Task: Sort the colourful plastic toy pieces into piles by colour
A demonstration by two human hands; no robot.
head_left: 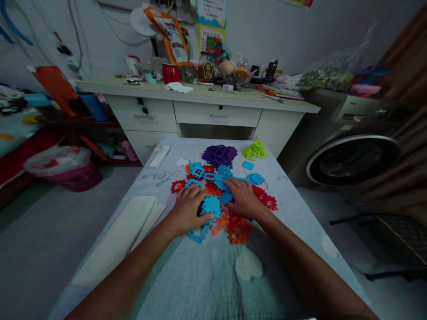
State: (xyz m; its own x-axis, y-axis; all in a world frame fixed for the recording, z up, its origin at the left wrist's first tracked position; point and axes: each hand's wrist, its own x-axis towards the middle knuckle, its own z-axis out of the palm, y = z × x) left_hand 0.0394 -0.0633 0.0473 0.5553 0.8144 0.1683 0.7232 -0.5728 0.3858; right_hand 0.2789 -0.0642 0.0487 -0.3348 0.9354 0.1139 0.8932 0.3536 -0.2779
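From the head camera, both bare forearms reach forward over a table [293,213] covered with a pale cloth. In the middle of it lies a mixed heap [233,222] of flat, toothed plastic pieces in red, orange and blue, spread loosely and overlapping one another.

The left hand [187,209] rests on the near left part of the heap. Its fingers curl in and, with the thumb, close on a blue piece [211,205], which sits at the fingertips and touches the orange pieces just beside it. The right hand [243,200] lies palm down on the heap's right side, fingers flat and loosely spread, gripping nothing and only pressing on the blue and red pieces under it.

Farther back on the table are a purple heap [219,154] and a green heap [255,150], apart from each other, with a single small blue tile [247,165] between them and the mixed heap. A white folded sheet [133,222] lies to the left, near the table's edge.

The room is dim and the colours look muted, so a dark blue piece could be mistaken for purple. The pieces have teeth that catch, so lifting the blue one may drag its neighbours along and scatter them. The cloth could slip or bunch under the flat right hand and push red pieces towards the table's right edge.
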